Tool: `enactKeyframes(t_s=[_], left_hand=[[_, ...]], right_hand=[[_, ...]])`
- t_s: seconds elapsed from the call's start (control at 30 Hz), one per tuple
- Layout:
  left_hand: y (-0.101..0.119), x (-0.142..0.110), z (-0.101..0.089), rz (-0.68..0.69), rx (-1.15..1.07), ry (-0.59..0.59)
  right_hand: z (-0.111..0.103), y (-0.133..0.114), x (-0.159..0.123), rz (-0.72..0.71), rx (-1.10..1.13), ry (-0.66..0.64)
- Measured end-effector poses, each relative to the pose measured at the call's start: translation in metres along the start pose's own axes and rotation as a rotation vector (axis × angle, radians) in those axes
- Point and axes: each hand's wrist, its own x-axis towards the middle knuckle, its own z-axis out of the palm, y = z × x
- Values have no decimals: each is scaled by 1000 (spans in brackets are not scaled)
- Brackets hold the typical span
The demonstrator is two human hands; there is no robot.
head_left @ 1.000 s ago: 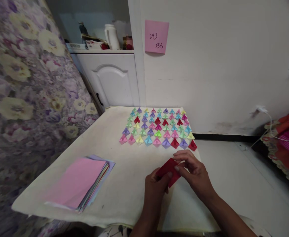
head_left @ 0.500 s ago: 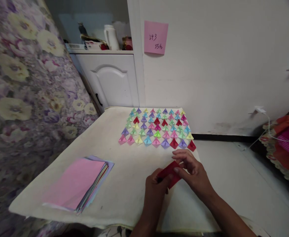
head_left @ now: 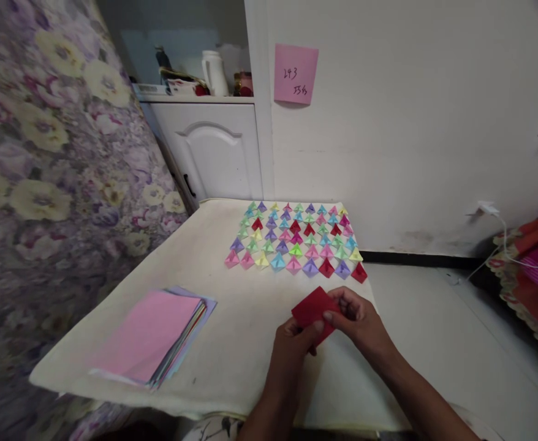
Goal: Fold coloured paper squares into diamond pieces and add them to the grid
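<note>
A small square of red paper (head_left: 314,308), seemingly folded, is held up over the near right part of the table. My left hand (head_left: 294,343) grips its lower left edge, thumb on top and fingers curled beneath. On the right edge my right hand (head_left: 355,315) pinches it between thumb and bent fingers. Beyond my hands, rows of small folded paper pieces (head_left: 294,250) in many colours stand on the cream cloth. To the left lies a stack of coloured paper (head_left: 152,334) with a pink sheet on top.
The cream-covered table (head_left: 232,355) reaches back to the wall. A flowered curtain (head_left: 67,202) hangs along the left side. A white cabinet (head_left: 220,147) stands behind. A pink note (head_left: 295,73) is stuck on the wall. At right, a white cable (head_left: 505,239) runs from a socket.
The red paper has been turned so more of its flat face shows. My right fingers, spread before, have closed onto its right edge. The whole view has shifted slightly.
</note>
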Motion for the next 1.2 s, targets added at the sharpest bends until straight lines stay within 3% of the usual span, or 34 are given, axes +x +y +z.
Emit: enactKeyframes(t_s=[0.2,0.4,0.77,0.93,1.2], left_hand=[[6,-8,0,49,-54,31],[17,-22,12,42,-212,34],[34,-30,21,228,-232,93],[41,-24,25,283,-166,83],[25,-17,19,223,-185,91]], right_hand=[[8,-3,-3,-68,-74,55],[9,-5,-8,-158,-81,102],[0,-20,-12,-494,-150,72],[-3,-20,-8,-481,-205,77],[-3,-24,-9,-485,-278,107]])
